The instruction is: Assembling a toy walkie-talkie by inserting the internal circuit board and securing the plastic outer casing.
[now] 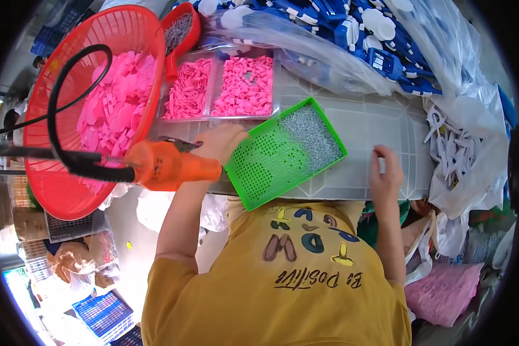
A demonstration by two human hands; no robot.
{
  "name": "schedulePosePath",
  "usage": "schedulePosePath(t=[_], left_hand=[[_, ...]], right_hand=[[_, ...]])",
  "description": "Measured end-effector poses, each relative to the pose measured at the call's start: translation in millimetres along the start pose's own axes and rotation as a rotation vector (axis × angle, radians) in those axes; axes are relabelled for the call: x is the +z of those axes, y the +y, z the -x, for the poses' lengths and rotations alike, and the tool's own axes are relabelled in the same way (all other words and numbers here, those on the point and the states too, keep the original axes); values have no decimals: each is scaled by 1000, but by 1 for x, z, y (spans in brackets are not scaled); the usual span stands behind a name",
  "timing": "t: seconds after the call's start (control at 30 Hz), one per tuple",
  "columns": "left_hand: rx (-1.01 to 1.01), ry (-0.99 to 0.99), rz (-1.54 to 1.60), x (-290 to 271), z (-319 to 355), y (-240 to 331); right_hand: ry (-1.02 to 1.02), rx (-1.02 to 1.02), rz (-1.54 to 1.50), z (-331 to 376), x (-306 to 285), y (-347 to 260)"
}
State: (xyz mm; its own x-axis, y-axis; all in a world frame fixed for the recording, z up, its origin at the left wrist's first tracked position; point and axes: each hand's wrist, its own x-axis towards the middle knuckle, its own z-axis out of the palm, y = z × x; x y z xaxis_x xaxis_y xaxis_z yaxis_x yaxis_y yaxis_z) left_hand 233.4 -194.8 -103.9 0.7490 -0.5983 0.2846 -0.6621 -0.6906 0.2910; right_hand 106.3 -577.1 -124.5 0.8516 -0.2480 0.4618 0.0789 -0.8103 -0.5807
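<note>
A shallow green tray (259, 203) lies slanted in front of me, its perforated-looking base bare on the left and a heap of small silvery screws (314, 138) spread over its right end. My left hand (222, 142) is closed at the tray's left rim, its fingers partly hidden. In front of that wrist hangs an orange electric screwdriver (170, 165) with a thick black cable, covering part of my forearm. To the right of the tray, apart from it, my right hand (387, 176) hovers over the grey table (357, 124) with thumb and fingers apart, holding nothing.
A red basket (43, 115) of pink plastic parts stands at left. Beside it are a red scoop (172, 66) with metal pins and a clear divided box (213, 115) of small pink pieces. Blue-and-white parts (386, 63) pile up behind; a plastic bag (481, 161) holds white pieces.
</note>
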Motion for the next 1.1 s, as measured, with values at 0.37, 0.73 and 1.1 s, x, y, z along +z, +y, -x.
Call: schedulePosePath(t=[0.37,0.73,1.1], left_hand=[[-152,124,-378,31,93,-64],[-102,152,-72,14,41,1],[-186,89,-78,28,29,-12]], right_hand=[[-360,-33,15,-35,57,-37],[-344,37,157,-21,21,-8],[-265,57,203,-16,28,-12]])
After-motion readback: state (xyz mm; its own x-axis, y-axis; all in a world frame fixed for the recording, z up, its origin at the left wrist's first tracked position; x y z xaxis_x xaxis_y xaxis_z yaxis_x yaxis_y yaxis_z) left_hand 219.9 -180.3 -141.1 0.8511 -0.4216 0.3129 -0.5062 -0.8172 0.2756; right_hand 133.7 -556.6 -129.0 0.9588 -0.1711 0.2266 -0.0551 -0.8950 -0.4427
